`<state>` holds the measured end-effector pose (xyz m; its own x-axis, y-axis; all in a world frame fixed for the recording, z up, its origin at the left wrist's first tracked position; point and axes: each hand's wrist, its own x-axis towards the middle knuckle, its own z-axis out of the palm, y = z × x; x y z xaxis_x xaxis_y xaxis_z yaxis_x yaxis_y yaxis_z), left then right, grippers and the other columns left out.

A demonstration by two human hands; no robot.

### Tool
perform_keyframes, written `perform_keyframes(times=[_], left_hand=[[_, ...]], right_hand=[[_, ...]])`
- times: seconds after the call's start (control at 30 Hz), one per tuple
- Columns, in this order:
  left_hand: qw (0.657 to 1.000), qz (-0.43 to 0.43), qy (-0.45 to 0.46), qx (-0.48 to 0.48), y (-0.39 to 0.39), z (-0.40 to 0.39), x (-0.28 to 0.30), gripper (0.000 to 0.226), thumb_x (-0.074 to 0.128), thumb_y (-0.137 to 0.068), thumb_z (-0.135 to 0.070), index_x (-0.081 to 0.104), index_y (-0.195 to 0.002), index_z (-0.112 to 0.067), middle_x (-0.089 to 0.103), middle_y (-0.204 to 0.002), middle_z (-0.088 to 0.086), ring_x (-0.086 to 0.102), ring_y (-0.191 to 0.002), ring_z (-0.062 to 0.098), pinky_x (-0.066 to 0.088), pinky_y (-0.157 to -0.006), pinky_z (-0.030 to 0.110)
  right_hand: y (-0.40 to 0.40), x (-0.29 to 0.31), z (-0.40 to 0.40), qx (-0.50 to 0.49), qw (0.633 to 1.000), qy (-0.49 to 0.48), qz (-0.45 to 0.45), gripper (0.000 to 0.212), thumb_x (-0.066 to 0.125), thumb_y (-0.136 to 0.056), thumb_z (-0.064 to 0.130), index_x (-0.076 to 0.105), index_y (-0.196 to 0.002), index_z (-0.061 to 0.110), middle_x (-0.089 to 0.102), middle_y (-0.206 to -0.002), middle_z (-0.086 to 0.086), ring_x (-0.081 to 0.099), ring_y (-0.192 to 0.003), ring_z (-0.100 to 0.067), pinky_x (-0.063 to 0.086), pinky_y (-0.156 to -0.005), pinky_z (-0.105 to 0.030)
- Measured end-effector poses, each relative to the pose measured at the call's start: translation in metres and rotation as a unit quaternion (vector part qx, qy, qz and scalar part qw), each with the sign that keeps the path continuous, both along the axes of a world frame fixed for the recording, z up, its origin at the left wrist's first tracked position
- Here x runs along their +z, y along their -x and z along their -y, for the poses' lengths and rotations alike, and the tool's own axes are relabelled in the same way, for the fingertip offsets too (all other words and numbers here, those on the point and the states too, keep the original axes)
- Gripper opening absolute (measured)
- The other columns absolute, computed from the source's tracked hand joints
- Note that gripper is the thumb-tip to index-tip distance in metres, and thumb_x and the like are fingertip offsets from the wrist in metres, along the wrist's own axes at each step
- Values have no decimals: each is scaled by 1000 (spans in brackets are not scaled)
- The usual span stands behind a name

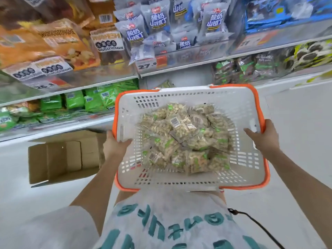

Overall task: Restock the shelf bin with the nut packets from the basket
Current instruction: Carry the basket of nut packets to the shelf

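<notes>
White slotted basket, orange rim, holds clear green-marked nut packets heaped inside. My left hand and right hand curl fingers over its side rims.

Bright, even light; upper shelves blur and bow toward the wide-angle edges.

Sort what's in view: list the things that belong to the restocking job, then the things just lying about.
Job:
basket, white with orange rim
nut packets piled in it
left hand gripping the basket's left rim
right hand gripping its right rim

Lying about:
open cardboard box on the floor
grey-blue packets on the upper shelf
green packets on the lower shelf
</notes>
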<state>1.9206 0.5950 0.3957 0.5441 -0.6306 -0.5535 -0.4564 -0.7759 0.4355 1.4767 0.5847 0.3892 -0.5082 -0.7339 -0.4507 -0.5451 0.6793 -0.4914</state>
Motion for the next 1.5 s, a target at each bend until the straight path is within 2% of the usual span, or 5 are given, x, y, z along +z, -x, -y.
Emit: perform_keyframes(times=[0.5,0.8,1.07,1.23,1.5], left_hand=[[998,-17,-23,47,2,-14,-142,47,76,-77,-21,42,-107,-10,54,-92,3,54,-80,24,46,-67,34],[987,-1,1,162,36,-61,-228,40,76,-76,-22,41,-95,-21,54,-73,-5,54,-73,26,45,-69,37],[990,24,-12,138,30,-83,-221,36,75,-79,-26,43,-88,-10,52,-64,6,51,-54,19,39,-48,28],[989,48,-23,138,24,-97,-209,43,76,-77,-28,40,-83,-4,51,-62,14,50,-54,28,47,-56,40],[989,41,-16,140,26,-100,-201,40,74,-79,-26,40,-84,-5,49,-60,9,51,-54,28,45,-52,34]], right_hand=[[-13,-138,39,43,990,-131,18,45,74,-82,24,39,-104,6,50,-86,-9,55,-65,-31,48,-51,-33],[-1,-213,52,69,997,-13,-18,39,74,-81,26,42,-93,7,50,-66,-6,50,-63,-27,39,-56,-34],[-2,-217,14,56,998,-38,-13,39,73,-82,26,39,-86,8,43,-63,-8,42,-57,-23,39,-54,-35],[-6,-212,-4,62,997,-38,-25,37,73,-82,26,42,-86,5,46,-61,-8,44,-56,-24,41,-56,-37],[-4,-209,2,74,996,-40,-14,37,73,-82,28,43,-86,6,47,-66,-8,47,-60,-25,43,-56,-36]])
